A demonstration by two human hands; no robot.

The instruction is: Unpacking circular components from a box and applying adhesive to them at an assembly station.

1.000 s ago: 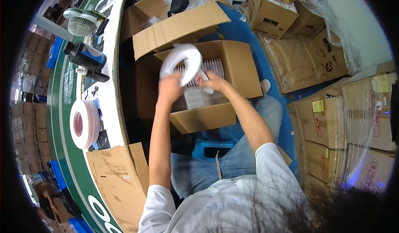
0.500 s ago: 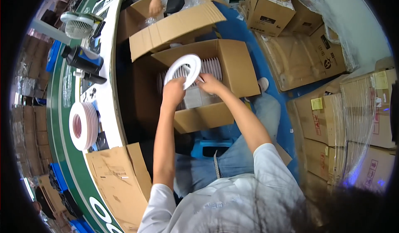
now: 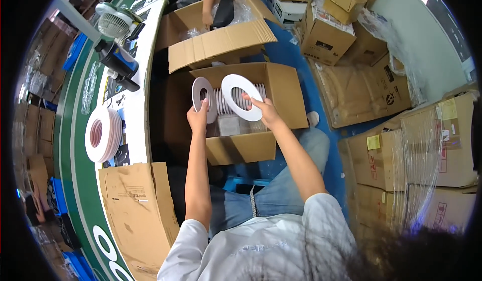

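My left hand [image 3: 198, 118] pinches the rim of a flat white ring [image 3: 211, 109], tilted nearly edge-on. My right hand [image 3: 269, 113] is closed on the lower right rim of a second flat white ring [image 3: 227, 92], its face turned toward me and fingers showing through its hole. The two rings are apart, above an open cardboard box [image 3: 241, 149]. Inside that box stands a row of similar white rings [image 3: 218, 100], partly hidden by the held ones. A pale, squarish packet [image 3: 229, 126] lies nearer to me in the box.
On the white bench [image 3: 142, 80] at left are a stack of rings [image 3: 103, 134], a black bottle [image 3: 118, 59] and a small fan [image 3: 111, 24]. Beyond my box, another person's hand [image 3: 207, 18] reaches into a second carton [image 3: 221, 45]. Wrapped cartons [image 3: 381, 160] stand at right.
My hands have moved apart, the left to the left and the right to the right. The rings, earlier together between both hands, are now separate, one in each hand. The view has shifted slightly.
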